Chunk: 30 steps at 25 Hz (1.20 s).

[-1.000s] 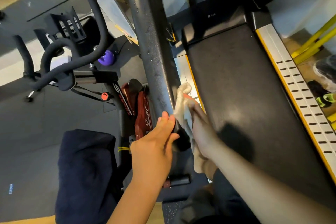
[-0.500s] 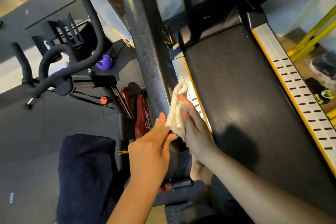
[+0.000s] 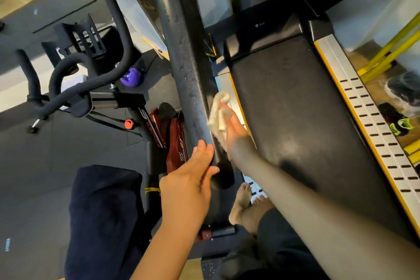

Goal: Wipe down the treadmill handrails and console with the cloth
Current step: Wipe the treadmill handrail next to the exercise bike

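The right grip (image 3: 236,136), fingers flat, presses the pale cloth (image 3: 218,109) against the right side of the dark handrail (image 3: 186,63), and the left grip (image 3: 191,179) rests straight fingers on its near end.

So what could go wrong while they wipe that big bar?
The cloth is only pressed against the handrail by the right hand's straight fingers, so it might slip and drop. The bare foot stands right beside the treadmill belt; reaching further up could cause a wobble.
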Motion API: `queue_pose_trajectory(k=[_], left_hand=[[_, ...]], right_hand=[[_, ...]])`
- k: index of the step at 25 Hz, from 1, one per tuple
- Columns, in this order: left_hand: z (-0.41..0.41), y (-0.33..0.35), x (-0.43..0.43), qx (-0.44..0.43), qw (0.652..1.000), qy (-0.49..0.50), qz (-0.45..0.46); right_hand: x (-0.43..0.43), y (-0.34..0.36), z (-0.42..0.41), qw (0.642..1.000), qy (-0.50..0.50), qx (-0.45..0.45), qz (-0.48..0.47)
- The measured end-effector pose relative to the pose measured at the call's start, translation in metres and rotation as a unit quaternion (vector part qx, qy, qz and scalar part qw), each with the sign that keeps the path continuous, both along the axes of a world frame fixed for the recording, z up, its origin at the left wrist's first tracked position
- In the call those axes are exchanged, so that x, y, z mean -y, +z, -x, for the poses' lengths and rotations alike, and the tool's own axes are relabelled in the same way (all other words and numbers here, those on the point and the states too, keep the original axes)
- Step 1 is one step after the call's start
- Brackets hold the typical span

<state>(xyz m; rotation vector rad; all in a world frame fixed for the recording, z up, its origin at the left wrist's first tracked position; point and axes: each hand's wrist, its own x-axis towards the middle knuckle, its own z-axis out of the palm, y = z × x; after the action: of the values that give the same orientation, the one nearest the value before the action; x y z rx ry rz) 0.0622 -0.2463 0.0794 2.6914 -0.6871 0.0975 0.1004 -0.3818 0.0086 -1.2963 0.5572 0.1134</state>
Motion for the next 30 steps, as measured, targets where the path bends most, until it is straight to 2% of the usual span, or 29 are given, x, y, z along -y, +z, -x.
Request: queue_pose_trajectory(k=[3,6,9,12,14,17,19,21,24,25,27,29,30], left_hand=[[-0.001,-0.001,-0.002,-0.001,1.000,0.014,0.014],[-0.003,-0.001,-0.002,0.005,1.000,0.018,0.011],[-0.002,-0.004,-0.001,0.024,1.000,0.006,0.017],[-0.001,-0.007,-0.001,0.022,0.999,0.012,0.022],[-0.001,-0.008,-0.001,0.024,0.999,0.011,0.023],[-0.001,0.000,0.001,0.004,0.999,0.014,0.033],[-0.002,0.010,0.006,-0.012,0.999,0.023,0.039],[-0.003,0.014,0.009,-0.020,0.999,0.013,0.026],[-0.001,0.009,0.004,-0.038,0.998,0.022,0.035],[0.000,0.007,0.003,-0.045,0.998,0.026,0.040],[0.000,0.002,0.003,-0.042,0.997,0.042,0.042],[0.000,0.001,0.002,-0.040,0.997,0.052,0.037],[0.001,0.001,0.002,-0.040,0.997,0.048,0.036]], right_hand=[[-0.012,0.027,0.064,1.000,0.003,0.017,-0.004],[-0.006,0.027,0.044,0.994,0.031,0.075,0.069],[0.000,0.019,-0.002,1.000,-0.009,0.013,0.001],[-0.006,0.023,0.035,0.997,-0.016,-0.052,-0.051],[-0.016,0.039,0.070,0.998,0.001,-0.032,-0.054],[-0.013,0.043,0.053,0.996,0.011,0.057,0.072],[-0.003,0.042,0.007,0.991,0.027,0.066,0.116],[0.004,0.041,-0.016,0.998,0.019,0.034,0.056],[0.000,0.040,0.021,1.000,0.026,0.003,0.008],[-0.004,0.045,0.037,0.999,0.033,-0.007,0.028],[-0.011,0.051,0.039,0.989,0.046,-0.008,0.143],[-0.011,0.053,0.008,0.967,0.030,-0.002,0.254],[-0.011,0.053,-0.008,0.962,0.018,0.012,0.273]])
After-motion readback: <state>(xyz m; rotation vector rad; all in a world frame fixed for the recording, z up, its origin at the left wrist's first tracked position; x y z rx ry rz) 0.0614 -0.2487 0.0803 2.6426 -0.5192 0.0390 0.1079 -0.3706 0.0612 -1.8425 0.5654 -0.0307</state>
